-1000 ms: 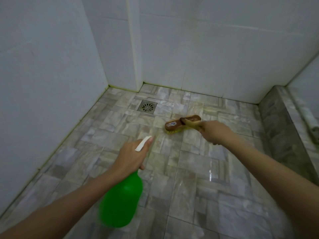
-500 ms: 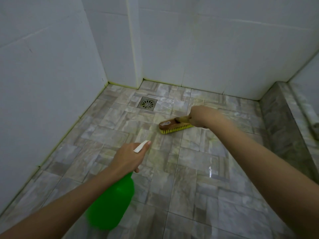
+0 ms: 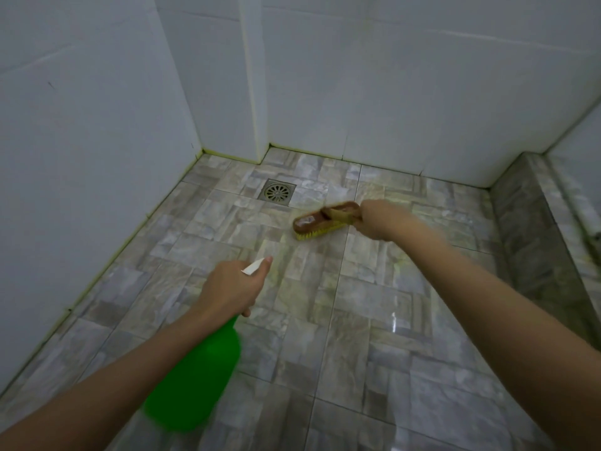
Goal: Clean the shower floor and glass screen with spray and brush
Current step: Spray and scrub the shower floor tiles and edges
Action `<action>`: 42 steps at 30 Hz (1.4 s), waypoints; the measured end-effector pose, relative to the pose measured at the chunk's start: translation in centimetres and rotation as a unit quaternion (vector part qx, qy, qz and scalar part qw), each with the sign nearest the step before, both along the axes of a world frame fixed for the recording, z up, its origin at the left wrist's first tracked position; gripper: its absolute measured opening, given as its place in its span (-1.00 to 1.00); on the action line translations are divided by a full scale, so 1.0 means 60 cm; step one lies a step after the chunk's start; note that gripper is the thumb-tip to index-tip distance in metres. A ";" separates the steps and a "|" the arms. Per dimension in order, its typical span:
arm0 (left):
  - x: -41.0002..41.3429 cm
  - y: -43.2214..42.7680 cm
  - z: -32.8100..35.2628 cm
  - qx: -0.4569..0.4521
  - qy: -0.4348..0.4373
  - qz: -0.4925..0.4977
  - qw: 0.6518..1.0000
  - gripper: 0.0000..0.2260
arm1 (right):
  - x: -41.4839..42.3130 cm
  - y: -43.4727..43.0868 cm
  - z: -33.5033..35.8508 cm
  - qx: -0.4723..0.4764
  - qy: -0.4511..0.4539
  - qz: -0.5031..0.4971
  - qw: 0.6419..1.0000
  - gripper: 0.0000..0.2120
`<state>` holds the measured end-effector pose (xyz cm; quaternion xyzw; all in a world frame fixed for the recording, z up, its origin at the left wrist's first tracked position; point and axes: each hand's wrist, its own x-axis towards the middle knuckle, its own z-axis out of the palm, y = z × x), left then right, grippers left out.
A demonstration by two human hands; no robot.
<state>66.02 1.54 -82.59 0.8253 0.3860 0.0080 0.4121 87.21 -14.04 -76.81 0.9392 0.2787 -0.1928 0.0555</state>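
Note:
My left hand (image 3: 231, 288) grips the neck of a green spray bottle (image 3: 198, 379), whose white nozzle (image 3: 253, 266) points toward the far floor. My right hand (image 3: 379, 219) grips the handle of a brown scrub brush (image 3: 320, 221) with yellow bristles. The bristles press on the grey tiled shower floor (image 3: 341, 320), just right of the metal drain (image 3: 277, 192). No glass screen shows in this view.
White tiled walls (image 3: 374, 92) close the shower at the left and the back, with a protruding corner column (image 3: 253, 92). A raised grey tiled ledge (image 3: 533, 229) runs along the right side. Wet sheen glints on the floor tiles near the right forearm.
The brush and my right hand slid away from me toward the drain, then shifted slightly right. My left hand with the bottle stayed almost in place.

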 end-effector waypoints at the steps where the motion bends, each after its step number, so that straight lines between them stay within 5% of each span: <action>1: 0.002 0.001 0.000 0.003 0.003 0.004 1.000 -0.41 | 0.004 0.004 0.009 -0.011 0.008 0.000 1.000 -0.79; 14: 0.014 0.011 0.001 -0.004 -0.019 0.003 1.000 -0.42 | 0.001 -0.005 0.000 -0.023 -0.023 0.016 0.999 -0.80; 19: 0.029 -0.004 0.001 0.004 -0.027 -0.028 0.999 -0.46 | 0.011 -0.025 -0.055 0.041 -0.035 -0.009 0.998 -0.71; 25: 0.050 -0.028 0.004 0.001 -0.046 -0.032 0.998 -0.41 | 0.035 -0.091 -0.005 -0.047 -0.018 -0.028 0.998 -0.79; 29: 0.067 -0.049 0.009 0.043 -0.048 -0.101 0.993 -0.43 | 0.048 -0.142 -0.034 0.029 -0.007 -0.067 0.997 -0.63; 35: 0.087 -0.080 0.010 -0.018 -0.083 -0.109 0.990 -0.57 | 0.042 -0.202 0.015 -0.070 0.012 -0.096 0.993 -0.78; 39: 0.103 -0.098 0.012 -0.070 -0.084 -0.094 0.990 -0.58 | 0.048 -0.226 -0.029 0.016 -0.007 -0.139 0.990 -0.68; 42: 0.109 -0.106 0.007 -0.081 -0.097 -0.104 0.987 -0.55 | 0.059 -0.240 0.005 -0.005 0.028 -0.188 0.982 -0.72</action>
